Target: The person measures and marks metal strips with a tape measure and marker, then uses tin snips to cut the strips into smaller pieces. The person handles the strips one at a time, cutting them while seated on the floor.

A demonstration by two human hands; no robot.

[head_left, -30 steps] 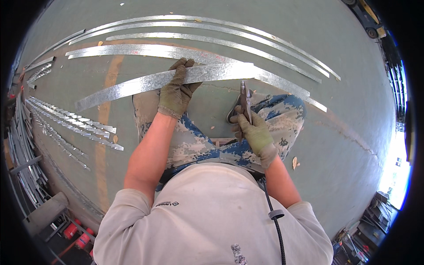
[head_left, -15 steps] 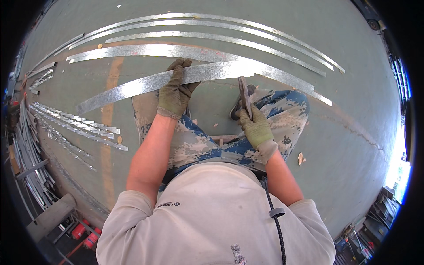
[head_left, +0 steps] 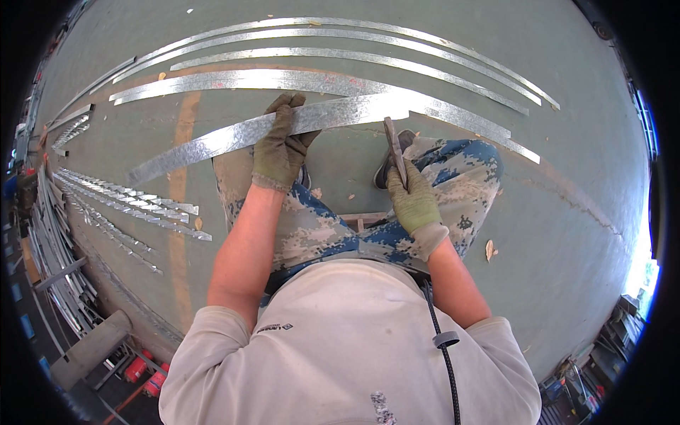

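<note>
The left hand (head_left: 280, 149) has a tight grip on the shiny metal strip (head_left: 269, 131) (many strips already lie beyond it), while the right hand (head_left: 413, 202), closed on the dark tool (head_left: 395, 150), works its end.

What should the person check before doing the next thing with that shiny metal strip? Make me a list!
1. Left hand grips the galvanized metal strip: ok, gloved fingers wrap over it.
2. Right hand holds the dark hand tool: ok, the tool points up toward the strip's right end.
3. Tool tip touching the strip: cannot tell, they meet too closely to judge.
4. Gloves on both hands: ok.
5. Feet away from the strip's end: not ok, a shoe sits right beside the tool.
6. Other cut strips out of the way: ok, they lie farther off on the floor.
</note>
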